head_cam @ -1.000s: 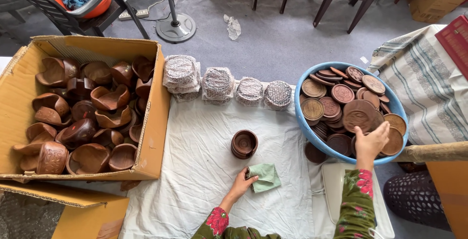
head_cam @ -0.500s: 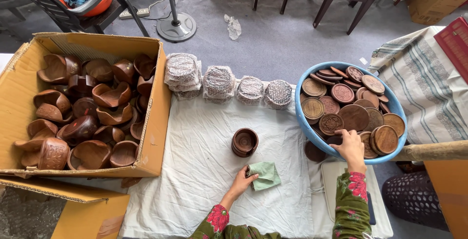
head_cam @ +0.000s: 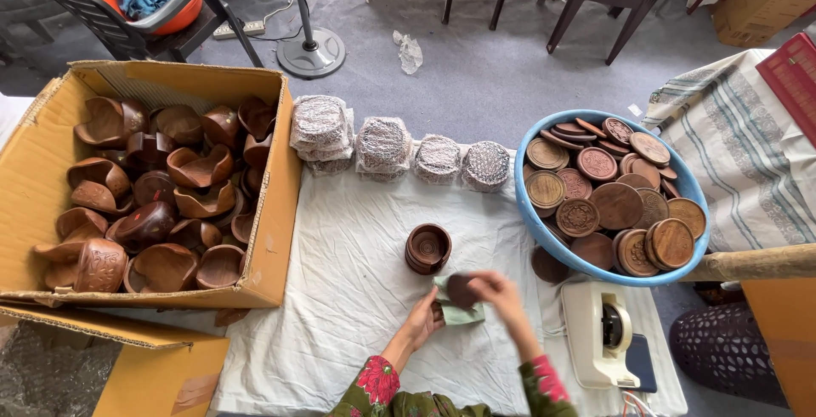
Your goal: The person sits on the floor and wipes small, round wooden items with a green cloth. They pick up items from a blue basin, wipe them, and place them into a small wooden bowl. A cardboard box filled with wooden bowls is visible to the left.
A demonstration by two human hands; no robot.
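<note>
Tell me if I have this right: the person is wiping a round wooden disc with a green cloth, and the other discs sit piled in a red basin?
Not quite. The head view shows the basin is blue, not red. The rest holds: the right hand holds a round wooden disc over the green cloth.

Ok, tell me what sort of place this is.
Probably a small handicraft packing or finishing area on a floor. A cardboard box holds carved wooden holders, a blue tub holds wooden discs, and wrapped stacks line a white cloth.
</note>
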